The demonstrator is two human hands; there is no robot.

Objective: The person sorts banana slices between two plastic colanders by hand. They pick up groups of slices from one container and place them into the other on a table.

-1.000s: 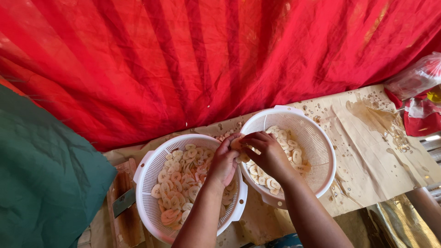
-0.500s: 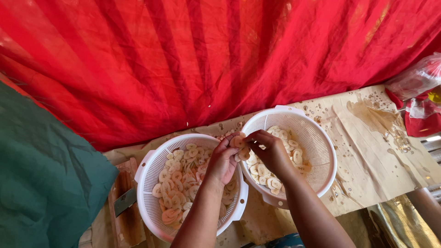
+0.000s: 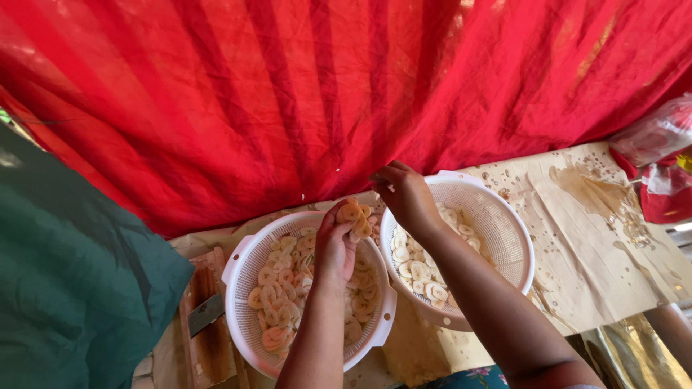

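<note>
Banana slices [image 3: 352,214], a small stack of pale yellow rounds, sit pinched in the fingertips of the left hand [image 3: 333,248], raised just above the far rim of the left colander [image 3: 241,317]. At the far left lies a dark green cloth [image 3: 79,288], and next to it a wooden slicing board [image 3: 205,324] with a metal blade set in it, just beside that white perforated colander. The colander is filled with more slices, some pinkish, heaped loosely under the left wrist.

The slices look thin, light and moist. I judge them soft and easily snapped, and likely slippery where they cling together, so a gentle hold across the flat faces or around the stack's edge suits them better than a hard squeeze.

Further right, the right hand [image 3: 407,194] hovers over the near-left rim of the right colander [image 3: 504,238], fingers curled loosely with the tips drawn together. Whether it grips a slice I cannot tell, as nothing clearly shows between the fingers. That colander holds a thinner layer of slices. Both colanders rest on stained brown paper [image 3: 598,230] against a hanging red cloth [image 3: 324,94], with clear and red plastic bags [image 3: 659,158] at the far right edge.
</note>
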